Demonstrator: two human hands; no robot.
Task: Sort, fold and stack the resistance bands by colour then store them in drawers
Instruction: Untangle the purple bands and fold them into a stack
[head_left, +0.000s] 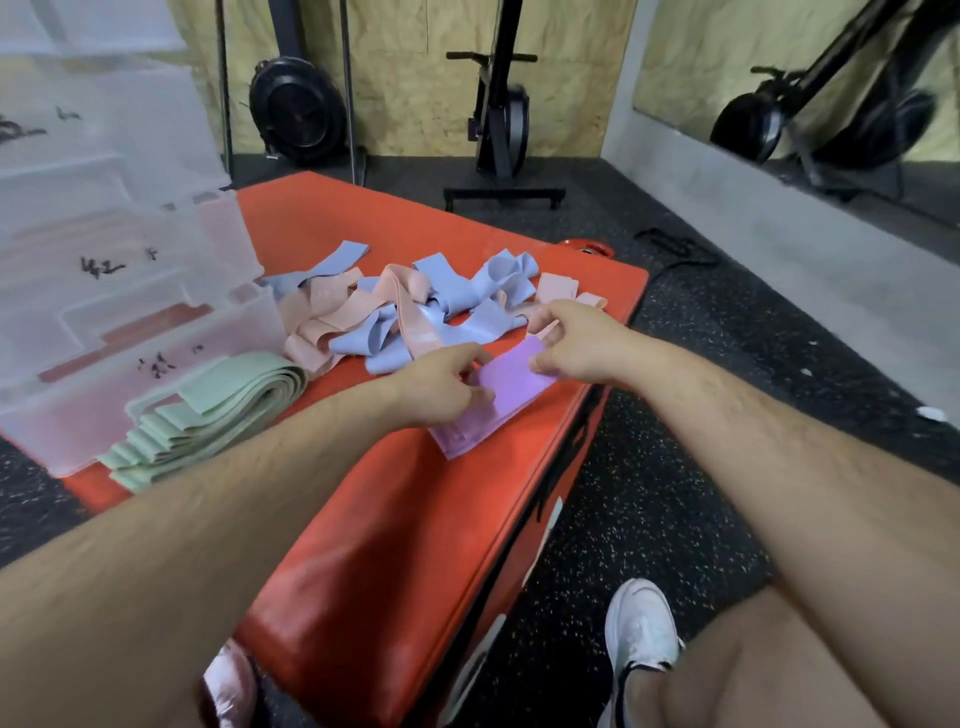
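**Purple band pinched in both hands nr mat's right edge**

We have the purple band (506, 384) lying flat and slanted on the red mat (363, 519), its far end close to the mat's right edge. Our left hand (441, 389) pinches its middle w/ curled fingers. Our right hand (576, 343) pinches the far end.

Just behind the hands, a loose pile of blue and pink bands (405, 312) spreads across the mat's far half, and its left side reaches the clear drawers (130, 270). Folded pink pieces (558, 288) sit nr the far right edge. The green stack (208, 415) lies at the mat's left edge, against the bottom drawer.

Open room: plain red mat btwn our forearms, and speckled floor (649, 493) right of the mat, w/ our white shoe (641, 629) on it.
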